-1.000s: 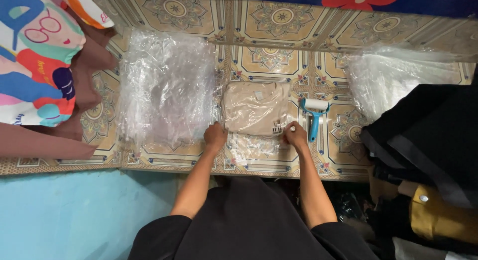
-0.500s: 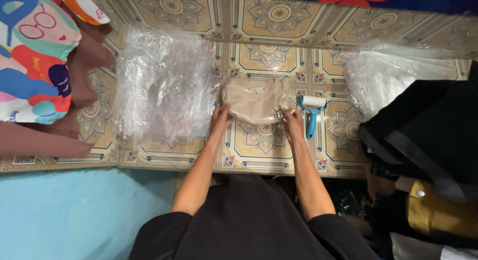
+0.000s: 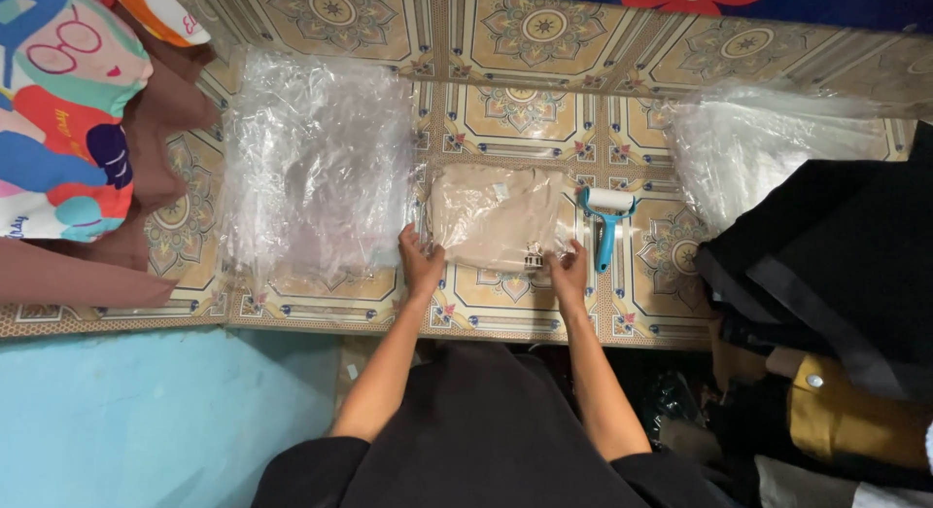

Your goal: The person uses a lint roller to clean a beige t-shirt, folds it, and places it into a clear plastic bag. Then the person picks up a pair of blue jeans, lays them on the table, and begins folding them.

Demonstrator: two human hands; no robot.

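A folded beige garment inside a clear plastic bag (image 3: 498, 216) lies on the patterned tiled floor (image 3: 544, 109) in front of me. My left hand (image 3: 420, 260) presses the bag's near left corner. My right hand (image 3: 568, 271) holds the near right corner, close to a small dark label on the bag. Both hands grip the near edge of the package, which looks folded under.
A stack of clear plastic bags (image 3: 316, 163) lies to the left. A blue-handled lint roller (image 3: 606, 221) rests just right of the package. More clear plastic (image 3: 768, 143) and dark clothing (image 3: 836, 265) pile up at right. Colourful fabric (image 3: 58, 109) is at far left.
Both hands moved away from me, folding the bag's near flap up against the garment. The package now looks shorter and tighter.
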